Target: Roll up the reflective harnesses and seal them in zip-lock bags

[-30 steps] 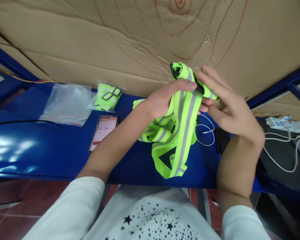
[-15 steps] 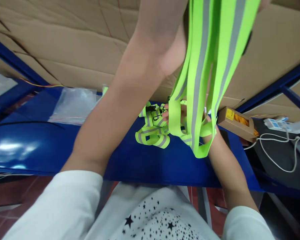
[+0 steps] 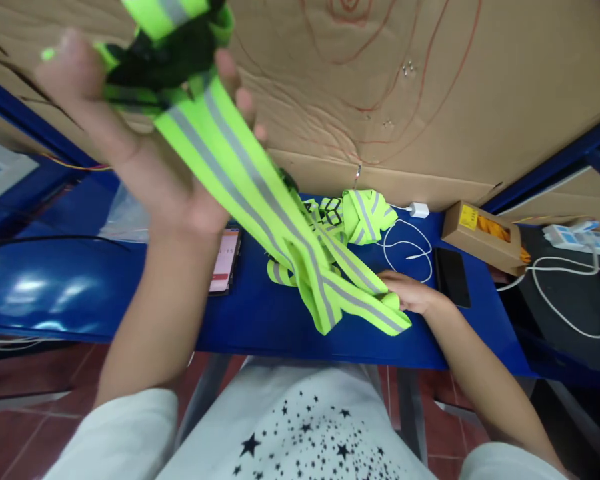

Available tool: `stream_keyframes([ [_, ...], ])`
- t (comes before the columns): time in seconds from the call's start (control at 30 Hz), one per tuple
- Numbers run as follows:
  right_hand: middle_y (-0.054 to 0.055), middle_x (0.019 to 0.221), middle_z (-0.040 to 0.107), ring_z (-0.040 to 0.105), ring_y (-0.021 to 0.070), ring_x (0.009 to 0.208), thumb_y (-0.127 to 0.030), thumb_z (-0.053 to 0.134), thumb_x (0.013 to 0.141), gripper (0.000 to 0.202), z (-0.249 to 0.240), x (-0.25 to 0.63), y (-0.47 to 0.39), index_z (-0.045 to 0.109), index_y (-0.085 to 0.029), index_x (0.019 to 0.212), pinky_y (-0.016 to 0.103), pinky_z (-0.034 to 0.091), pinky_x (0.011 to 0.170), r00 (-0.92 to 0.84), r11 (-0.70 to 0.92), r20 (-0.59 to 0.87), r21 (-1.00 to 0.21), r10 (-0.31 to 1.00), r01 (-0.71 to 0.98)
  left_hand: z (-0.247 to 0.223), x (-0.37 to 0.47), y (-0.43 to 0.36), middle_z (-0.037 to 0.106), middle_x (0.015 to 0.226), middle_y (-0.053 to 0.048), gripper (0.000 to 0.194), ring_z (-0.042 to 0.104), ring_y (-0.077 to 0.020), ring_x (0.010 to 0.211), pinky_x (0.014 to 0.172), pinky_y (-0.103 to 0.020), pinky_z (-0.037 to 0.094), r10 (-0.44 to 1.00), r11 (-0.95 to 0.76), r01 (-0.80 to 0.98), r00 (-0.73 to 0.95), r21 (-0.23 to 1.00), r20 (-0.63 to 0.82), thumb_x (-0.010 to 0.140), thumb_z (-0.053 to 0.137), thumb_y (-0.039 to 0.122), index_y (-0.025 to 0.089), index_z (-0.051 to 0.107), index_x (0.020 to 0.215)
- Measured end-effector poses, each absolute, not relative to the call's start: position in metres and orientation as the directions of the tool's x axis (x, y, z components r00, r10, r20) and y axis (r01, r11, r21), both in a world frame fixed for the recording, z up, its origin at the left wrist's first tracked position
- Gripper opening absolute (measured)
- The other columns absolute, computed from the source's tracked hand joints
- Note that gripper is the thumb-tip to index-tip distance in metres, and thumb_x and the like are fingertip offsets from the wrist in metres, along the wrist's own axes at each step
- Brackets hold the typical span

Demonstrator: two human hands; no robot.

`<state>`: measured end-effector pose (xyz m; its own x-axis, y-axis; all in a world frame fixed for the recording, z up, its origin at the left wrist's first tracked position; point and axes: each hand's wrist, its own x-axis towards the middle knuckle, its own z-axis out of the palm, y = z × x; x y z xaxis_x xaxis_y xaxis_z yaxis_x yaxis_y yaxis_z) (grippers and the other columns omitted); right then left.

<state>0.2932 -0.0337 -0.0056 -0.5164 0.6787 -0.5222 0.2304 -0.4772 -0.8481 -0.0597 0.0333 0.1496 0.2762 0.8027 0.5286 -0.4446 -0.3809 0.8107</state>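
Observation:
My left hand (image 3: 165, 173) is raised at the upper left, palm up and blurred, its fingers curled round the bunched upper end of a neon-yellow reflective strap vest (image 3: 250, 177). Black buckles or fittings show in that bunch. Grey-striped bands run down from it to the right, towards the blue table. Low over the tabletop, my right hand (image 3: 410, 292) has hold of the loops at the lower end; its fingertips are partly hidden by the bands. Behind the bands lies a second bundle of reflective straps (image 3: 365, 217), partly covered.
On the blue table (image 3: 280, 333) are a lit phone or tablet (image 3: 225, 260), a dark phone (image 3: 451, 277), a white charger (image 3: 419, 210) with cable, and clear plastic bags (image 3: 125, 217). An open cardboard box (image 3: 483, 237) stands right. A cardboard panel (image 3: 320, 87) rises behind.
My left hand has swung left with the vest's upper end, so the bands now slant across the view. My right hand has moved slightly down and right, to the lower ends.

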Motion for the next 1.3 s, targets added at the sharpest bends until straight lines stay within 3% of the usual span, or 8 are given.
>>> stream_keyframes([
  [0.17,-0.003,0.05,0.052,0.041,0.0049,0.04,-0.071,0.067,0.087,0.061,-0.002,0.299,-0.032,0.063,-0.014,0.064,0.018,0.034,0.039,-0.464,-0.418,-0.462,-0.886,0.756,0.2,0.121,-0.047,0.018,0.073,0.129,0.011,0.058,0.042,-0.0249,0.146,0.098,-0.028,0.052,0.911,-0.275,-0.586,0.095,0.762,0.402,0.099,0.036,0.07,0.03,0.076,0.112],
  [0.4,0.005,0.107,0.07,0.065,0.0121,0.085,-0.053,0.068,0.095,0.055,0.005,0.297,-0.034,0.063,-0.021,0.139,0.023,0.057,0.075,-0.748,-0.293,-0.3,-0.945,0.592,0.147,0.112,-0.029,0.023,0.077,0.093,0.002,0.083,0.068,-0.013,0.08,0.075,-0.027,0.055,0.944,-0.128,-0.814,0.074,0.566,0.32,0.095,0.012,0.08,0.02,0.067,0.11],
  [0.57,0.005,0.106,0.068,0.063,0.0146,0.096,-0.047,0.081,0.084,0.04,0.009,0.305,-0.027,0.074,-0.015,0.107,0.025,0.053,0.085,-0.901,-0.104,-0.198,-0.98,0.387,0.171,0.11,-0.045,0.031,0.078,0.09,0.004,0.089,0.068,-0.0111,0.079,0.076,-0.028,0.054,0.965,-0.082,-0.827,0.074,0.557,0.253,0.094,0.0,0.08,0.02,0.065,0.106],
  [0.67,0.007,0.101,0.07,0.065,0.0147,0.091,-0.052,0.073,0.091,0.042,0.01,0.31,-0.026,0.07,-0.015,0.11,0.026,0.054,0.081,-0.83,-0.069,-0.228,-0.972,0.509,0.225,0.109,-0.047,0.033,0.078,0.09,0.007,0.089,0.068,-0.0081,0.08,0.078,-0.024,0.054,0.962,-0.106,-0.817,0.059,0.567,0.266,0.095,-0.001,0.078,0.02,0.065,0.103],
  [0.83,0.014,0.136,0.063,0.065,0.014,0.087,-0.056,0.059,0.099,0.06,0.029,0.309,-0.033,0.049,-0.025,0.15,0.031,0.058,0.079,-0.383,0.165,-0.019,-0.882,0.924,0.441,0.095,-0.019,0.021,0.079,0.086,0.0,0.04,0.07,-0.013,0.067,0.062,-0.023,0.056,0.967,0.027,-0.705,0.197,0.709,0.159,0.096,0.043,0.044,0.016,0.072,0.095],
  [1.0,0.008,0.153,0.054,0.057,0.0261,0.133,-0.067,0.055,0.097,0.067,0.067,0.273,-0.04,0.047,-0.035,0.154,0.045,0.049,0.113,-0.309,0.409,0.314,-0.854,0.898,0.32,0.059,0.02,-0.005,0.08,0.085,-0.012,0.031,0.076,-0.0249,0.075,0.066,-0.031,0.061,0.753,0.427,-0.412,0.655,0.805,-0.065,0.071,0.08,0.031,0.009,0.076,0.092],
  [1.13,0.005,0.113,0.072,0.072,0.0219,0.09,-0.057,0.072,0.09,0.06,0.069,0.244,-0.038,0.058,-0.032,0.142,0.04,0.063,0.081,-0.332,0.145,0.076,-0.971,0.94,0.189,0.04,0.032,-0.019,0.081,0.089,-0.013,0.031,0.078,-0.0272,0.08,0.08,-0.038,0.063,0.66,0.538,-0.324,0.736,0.778,-0.151,0.067,0.084,0.022,0.01,0.076,0.095],
  [1.3,-0.006,0.067,0.058,0.046,0.0082,0.043,-0.051,0.079,0.085,0.048,0.044,0.231,-0.037,0.063,-0.026,0.123,0.026,0.049,0.044,-0.35,-0.088,-0.083,-0.996,0.933,-0.001,0.026,0.036,-0.021,0.081,0.095,-0.013,0.041,0.079,-0.029,0.093,0.092,-0.043,0.062,0.542,0.693,-0.285,0.811,0.662,-0.219,0.068,0.084,0.021,0.014,0.076,0.107],
])
